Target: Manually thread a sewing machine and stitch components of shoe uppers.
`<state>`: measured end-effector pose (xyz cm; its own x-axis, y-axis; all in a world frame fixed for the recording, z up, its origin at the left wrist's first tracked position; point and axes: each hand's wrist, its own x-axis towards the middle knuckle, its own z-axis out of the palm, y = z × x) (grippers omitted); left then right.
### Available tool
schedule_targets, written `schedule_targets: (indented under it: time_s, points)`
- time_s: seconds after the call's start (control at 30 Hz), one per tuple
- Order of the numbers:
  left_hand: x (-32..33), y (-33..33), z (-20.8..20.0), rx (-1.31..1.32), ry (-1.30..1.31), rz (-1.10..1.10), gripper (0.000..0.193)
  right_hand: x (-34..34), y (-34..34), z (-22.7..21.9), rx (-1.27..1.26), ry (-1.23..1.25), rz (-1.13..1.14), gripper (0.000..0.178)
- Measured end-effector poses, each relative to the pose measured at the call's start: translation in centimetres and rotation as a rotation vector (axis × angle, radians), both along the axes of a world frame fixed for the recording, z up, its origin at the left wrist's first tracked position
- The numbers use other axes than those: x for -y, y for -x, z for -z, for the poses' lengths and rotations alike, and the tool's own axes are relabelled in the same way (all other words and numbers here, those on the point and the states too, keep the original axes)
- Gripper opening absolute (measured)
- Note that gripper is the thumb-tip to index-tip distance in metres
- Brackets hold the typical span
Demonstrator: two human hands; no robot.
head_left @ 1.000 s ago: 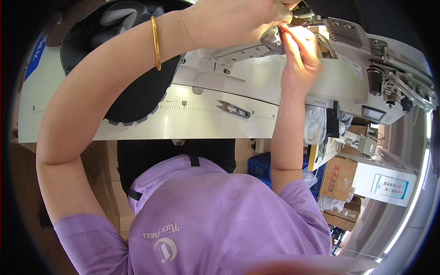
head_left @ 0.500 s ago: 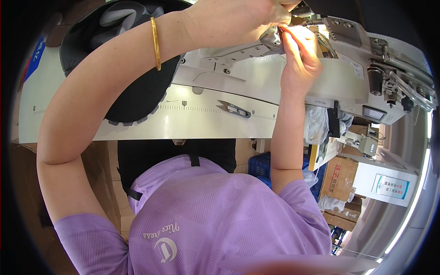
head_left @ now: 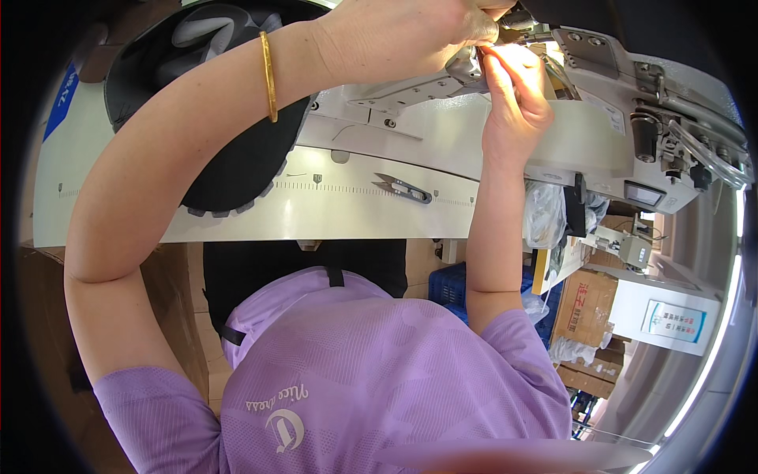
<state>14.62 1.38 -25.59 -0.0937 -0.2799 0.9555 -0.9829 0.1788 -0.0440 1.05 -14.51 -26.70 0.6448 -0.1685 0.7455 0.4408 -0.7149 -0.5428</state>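
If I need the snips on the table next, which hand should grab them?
Probably the right hand: the handle end of the snips points toward the right forearm, and it looks slightly nearer than the left hand. Both are up at the machine.

A pale table [head_left: 379, 223] stretches across the left and middle of the frame, with a tan tiled floor [head_left: 215, 354] below. Cardboard boxes [head_left: 586, 308] stand at right, where a bright strip light [head_left: 696, 387] curves along the edge
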Motion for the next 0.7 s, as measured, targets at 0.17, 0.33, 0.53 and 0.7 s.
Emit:
schedule_targets:
  time_s: [0.17, 0.33, 0.53, 0.7]
  points:
    - [-0.13, 0.13, -0.11, 0.001, 0.007, -0.019, 0.007, -0.11, -0.03, 0.0, -0.01, 0.003, 0.011, 0.016]
    - [-0.4, 0.46, -0.43, -0.033, -0.068, -0.029, 0.008, 0.16, 0.01, 0.11, -0.003, -0.007, 0.001, 0.016]
    - [-0.19, 0.0, 0.0, 0.012, -0.015, -0.012, 0.007, -0.12, 0.0, 0.05, -0.006, -0.016, 0.008, 0.016]
    - [-0.11, 0.05, 0.01, 0.01, -0.004, -0.01, 0.007, 0.03, -0.01, 0.06, -0.003, -0.008, 0.009, 0.016]
